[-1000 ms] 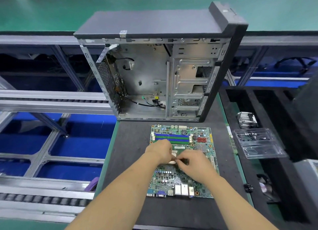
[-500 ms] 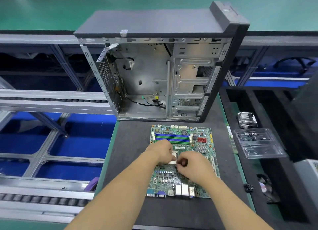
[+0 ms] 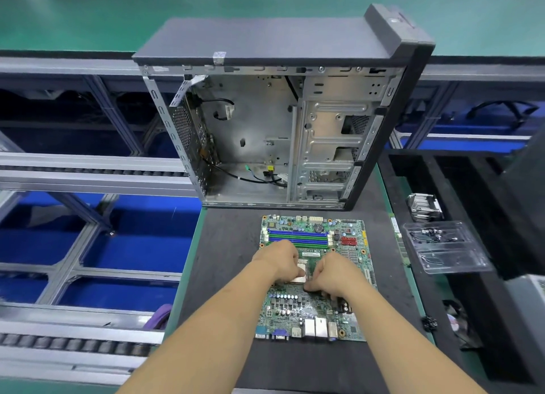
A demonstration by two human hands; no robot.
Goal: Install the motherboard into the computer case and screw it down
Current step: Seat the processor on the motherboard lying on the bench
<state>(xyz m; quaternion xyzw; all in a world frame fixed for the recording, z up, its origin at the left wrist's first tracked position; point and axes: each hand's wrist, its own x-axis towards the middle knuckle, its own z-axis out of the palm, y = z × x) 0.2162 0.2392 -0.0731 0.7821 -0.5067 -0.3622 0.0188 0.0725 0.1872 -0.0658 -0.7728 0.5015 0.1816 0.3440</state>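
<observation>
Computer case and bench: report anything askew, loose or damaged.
Nothing looks damaged. The computer case stands open beside the flat-lying motherboard; loose cables trail unconnected across its floor. Both hands, left hand and right hand, work at the CPU socket.

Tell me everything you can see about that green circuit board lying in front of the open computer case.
The motherboard is a green printed board lying flat on the dark mat, just in front of the open computer case, not yet inside it. It carries blue and green memory slots, red connectors and silver ports along its near edge. The left hand and right hand rest on its middle, fingers curled around the metal processor socket.
</observation>
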